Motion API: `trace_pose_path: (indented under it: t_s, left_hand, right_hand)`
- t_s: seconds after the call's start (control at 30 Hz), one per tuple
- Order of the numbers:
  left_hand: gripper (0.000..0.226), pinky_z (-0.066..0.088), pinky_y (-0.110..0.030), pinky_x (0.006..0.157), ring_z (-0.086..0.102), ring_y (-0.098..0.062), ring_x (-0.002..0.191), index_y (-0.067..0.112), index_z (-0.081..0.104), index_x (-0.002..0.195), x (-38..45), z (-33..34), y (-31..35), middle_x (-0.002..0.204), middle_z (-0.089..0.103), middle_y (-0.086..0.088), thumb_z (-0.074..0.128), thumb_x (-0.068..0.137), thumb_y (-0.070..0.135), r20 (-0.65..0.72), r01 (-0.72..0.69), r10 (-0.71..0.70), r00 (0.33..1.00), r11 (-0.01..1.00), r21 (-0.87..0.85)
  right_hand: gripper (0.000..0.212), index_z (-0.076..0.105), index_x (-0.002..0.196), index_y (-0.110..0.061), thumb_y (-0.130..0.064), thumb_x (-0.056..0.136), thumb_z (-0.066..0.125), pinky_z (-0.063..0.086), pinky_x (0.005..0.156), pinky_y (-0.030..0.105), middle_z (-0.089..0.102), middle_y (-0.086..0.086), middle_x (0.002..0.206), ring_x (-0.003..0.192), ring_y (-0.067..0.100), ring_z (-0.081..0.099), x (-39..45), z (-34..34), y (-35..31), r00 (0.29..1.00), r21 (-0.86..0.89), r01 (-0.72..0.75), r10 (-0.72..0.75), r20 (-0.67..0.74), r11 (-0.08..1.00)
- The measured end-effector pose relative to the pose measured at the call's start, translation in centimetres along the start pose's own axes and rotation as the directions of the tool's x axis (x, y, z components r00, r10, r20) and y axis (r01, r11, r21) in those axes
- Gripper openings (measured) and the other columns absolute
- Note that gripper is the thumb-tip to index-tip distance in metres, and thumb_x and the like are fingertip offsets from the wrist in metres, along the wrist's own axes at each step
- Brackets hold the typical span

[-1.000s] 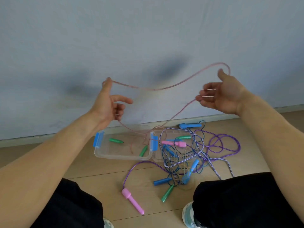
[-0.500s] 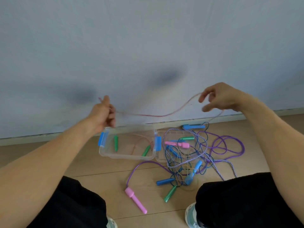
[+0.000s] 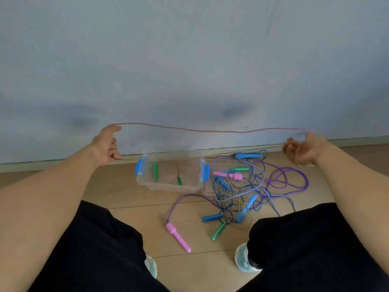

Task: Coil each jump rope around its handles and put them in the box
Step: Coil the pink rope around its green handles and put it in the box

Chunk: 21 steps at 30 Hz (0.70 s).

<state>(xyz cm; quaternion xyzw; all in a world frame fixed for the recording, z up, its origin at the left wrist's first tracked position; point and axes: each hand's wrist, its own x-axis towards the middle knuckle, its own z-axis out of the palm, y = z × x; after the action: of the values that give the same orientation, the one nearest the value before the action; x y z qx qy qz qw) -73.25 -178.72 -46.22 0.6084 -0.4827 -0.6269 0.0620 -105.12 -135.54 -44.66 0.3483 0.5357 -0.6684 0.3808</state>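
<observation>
Above the floor (image 3: 130, 199), both hands hold a thin pink rope (image 3: 210, 131) stretched wide between them, well apart. Left hand (image 3: 105, 147) has the rope over the thumb tip, lower fingers curled round a second strand. Right hand (image 3: 303, 149) holds it at the thumb too, fingers curled, palm facing in. Rope runs down into the clear box (image 3: 168, 186) with blue clips, where two green handles (image 3: 155, 171) lie. Right of the box, a tangled pile of ropes (image 3: 242, 194) on the floor. A pink handle (image 3: 177, 237) with purple cord lies nearer the knees.
</observation>
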Motion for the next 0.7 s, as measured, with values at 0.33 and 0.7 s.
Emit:
trace_pose_path:
  t_s: [0.33,0.7]
  left_hand:
    - [0.060,0.052,-0.051,0.087,0.070,-0.033,0.091,0.007,0.055,0.096,-1.3,-4.9,1.7,0.077,0.060,-0.009,0.047,0.092,0.065,0.094,-0.040,0.069,0.993,0.957,-0.287]
    - [0.017,0.034,-0.024,0.053,0.049,-0.016,0.063,0.000,0.055,0.107,-5.7,6.1,1.6,0.081,0.050,-0.007,0.052,0.091,0.001,0.494,-0.151,0.045,0.868,0.973,0.177]
  right_hand:
    - [0.033,0.061,0.099,-0.013,-0.044,0.091,0.060,0.057,0.075,0.036,0.053,0.002,0.085,0.070,0.015,0.050,0.3,-2.1,-1.6,0.879,-0.252,0.349,-0.408,-0.245,0.903]
    - [0.032,0.048,0.076,-0.014,-0.033,0.101,0.048,0.060,0.062,0.035,0.051,0.004,0.062,0.063,0.021,0.067,-5.6,9.6,5.1,0.903,-0.541,0.208,0.053,0.427,0.815]
